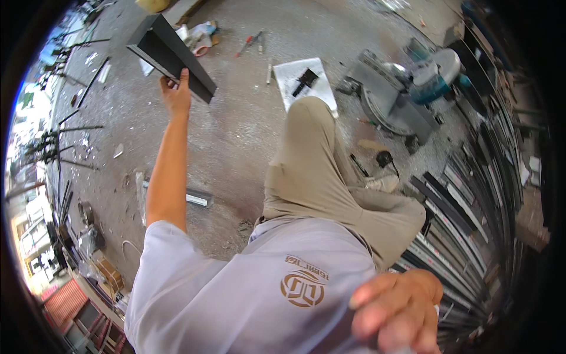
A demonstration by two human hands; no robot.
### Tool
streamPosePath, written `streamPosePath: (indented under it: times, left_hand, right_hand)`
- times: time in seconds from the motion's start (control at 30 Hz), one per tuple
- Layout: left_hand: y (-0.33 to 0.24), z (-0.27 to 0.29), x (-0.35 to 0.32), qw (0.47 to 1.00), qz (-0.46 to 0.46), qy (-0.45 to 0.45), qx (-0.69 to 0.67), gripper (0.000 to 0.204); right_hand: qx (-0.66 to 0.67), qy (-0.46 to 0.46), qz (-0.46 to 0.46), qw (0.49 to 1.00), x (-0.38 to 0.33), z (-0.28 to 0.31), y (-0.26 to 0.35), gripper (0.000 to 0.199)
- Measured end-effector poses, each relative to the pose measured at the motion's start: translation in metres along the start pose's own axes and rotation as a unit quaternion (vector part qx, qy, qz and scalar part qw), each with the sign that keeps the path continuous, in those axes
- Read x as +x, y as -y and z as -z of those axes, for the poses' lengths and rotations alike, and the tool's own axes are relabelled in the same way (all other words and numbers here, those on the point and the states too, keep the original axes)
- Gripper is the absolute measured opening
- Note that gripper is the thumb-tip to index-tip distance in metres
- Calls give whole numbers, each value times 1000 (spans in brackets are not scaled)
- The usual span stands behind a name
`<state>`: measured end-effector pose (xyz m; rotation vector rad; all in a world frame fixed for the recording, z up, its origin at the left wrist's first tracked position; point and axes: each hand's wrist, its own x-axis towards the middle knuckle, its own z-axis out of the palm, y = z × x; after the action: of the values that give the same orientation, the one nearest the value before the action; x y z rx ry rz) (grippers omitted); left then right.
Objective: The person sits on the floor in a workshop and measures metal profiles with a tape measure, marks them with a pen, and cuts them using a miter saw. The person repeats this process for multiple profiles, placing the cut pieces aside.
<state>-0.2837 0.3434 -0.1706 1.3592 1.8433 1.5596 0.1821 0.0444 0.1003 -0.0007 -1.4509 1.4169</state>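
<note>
My left hand (176,94) grips a short length of dark grey metal profile (180,59) by its near side, with the thumb on top. The arm is stretched out forward and to the left, and the piece is tilted over the floor. Close to the camera at the lower right, my right hand (396,315) is raised in front of my white shirt. Its fingers are loosely bent and apart, a little blurred, and nothing shows between them. A white sheet of paper (289,74) with a black part (305,82) on it lies just past my knee.
A mitre saw (407,88) stands on the floor ahead to the right. Many long metal profiles (466,212) lie fanned along my right side. Red-handled pliers (249,43) and scraps (203,38) lie farther ahead. A tape-like black item (384,158) sits near my shoe.
</note>
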Motion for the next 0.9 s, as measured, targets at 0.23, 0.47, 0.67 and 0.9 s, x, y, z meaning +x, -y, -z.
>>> streamPosePath:
  times: [0.23,0.47,0.67,0.9]
  left_hand:
    - [-41,-46,-73,984,-53,161,-45,44]
    - [-141,-70,-164,892,-356,261,95,46]
    - [-160,-116,-236,796,-319,507,84,68]
    - [-182,-84,-304,792,-281,534,97,84]
  right_hand:
    - [135,-107,30,985,17,-30,-18,82]
    - [-297,-324,-401,804,-135,132,-118,29]
    - [-473,-117,-723,489,-457,241,-230,50]
    - [-680,-68,-510,522,-472,213,-250,61]
